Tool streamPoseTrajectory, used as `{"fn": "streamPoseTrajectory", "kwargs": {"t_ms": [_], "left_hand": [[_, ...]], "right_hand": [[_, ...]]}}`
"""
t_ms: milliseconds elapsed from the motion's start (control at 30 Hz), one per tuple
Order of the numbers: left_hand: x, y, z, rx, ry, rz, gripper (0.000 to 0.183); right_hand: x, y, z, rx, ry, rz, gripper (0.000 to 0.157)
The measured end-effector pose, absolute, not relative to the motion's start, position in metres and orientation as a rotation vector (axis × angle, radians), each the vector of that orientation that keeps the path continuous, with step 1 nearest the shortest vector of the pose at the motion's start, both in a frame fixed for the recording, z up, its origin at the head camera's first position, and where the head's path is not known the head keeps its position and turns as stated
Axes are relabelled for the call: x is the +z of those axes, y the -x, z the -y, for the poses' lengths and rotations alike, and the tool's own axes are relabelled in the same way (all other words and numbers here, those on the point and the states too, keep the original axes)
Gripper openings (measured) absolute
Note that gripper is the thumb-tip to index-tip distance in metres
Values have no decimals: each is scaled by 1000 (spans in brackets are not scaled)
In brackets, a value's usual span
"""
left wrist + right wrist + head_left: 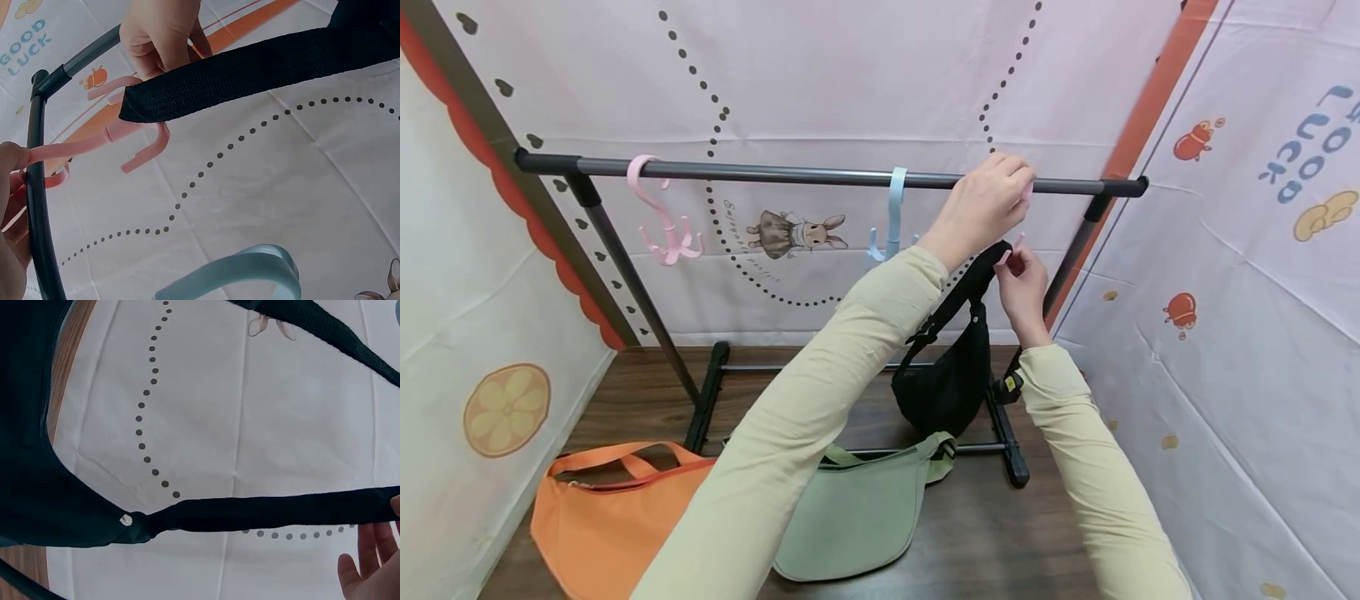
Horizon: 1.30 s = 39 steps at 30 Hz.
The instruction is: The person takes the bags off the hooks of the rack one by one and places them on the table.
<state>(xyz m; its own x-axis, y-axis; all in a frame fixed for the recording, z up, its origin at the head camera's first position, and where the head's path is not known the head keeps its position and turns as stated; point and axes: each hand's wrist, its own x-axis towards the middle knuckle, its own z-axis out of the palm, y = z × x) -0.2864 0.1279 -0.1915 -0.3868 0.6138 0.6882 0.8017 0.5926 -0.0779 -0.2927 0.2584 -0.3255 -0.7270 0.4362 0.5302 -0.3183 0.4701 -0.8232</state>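
At the right part of the rail, my left hand grips the upper part of a pink hook hanger, with the fingers beside the bar. A black bag hangs by its wide strap, which loops over the pink prongs. Just below, my right hand holds the strap close to the prongs; the strap partly covers its fingers in the left wrist view. In the right wrist view, that hand shows at the lower right corner, with fingertips at the strap.
The black rail crosses the stand. A pink hook and a light-blue hook hang on it. An orange bag and a sage-green bag lie on the wooden floor. Printed cloth walls surround the stand.
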Motion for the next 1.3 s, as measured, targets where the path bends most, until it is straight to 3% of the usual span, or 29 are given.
{"fn": "streamPoseTrajectory", "kwargs": {"t_ms": [667, 1300], "left_hand": [[-193, 285, -128, -393, 1122, 2134, 26], [-192, 284, -128, -430, 1101, 2156, 26]], "right_hand": [[-283, 273, -289, 982, -66, 2037, 19], [-251, 262, -284, 790, -200, 2008, 17]]}}
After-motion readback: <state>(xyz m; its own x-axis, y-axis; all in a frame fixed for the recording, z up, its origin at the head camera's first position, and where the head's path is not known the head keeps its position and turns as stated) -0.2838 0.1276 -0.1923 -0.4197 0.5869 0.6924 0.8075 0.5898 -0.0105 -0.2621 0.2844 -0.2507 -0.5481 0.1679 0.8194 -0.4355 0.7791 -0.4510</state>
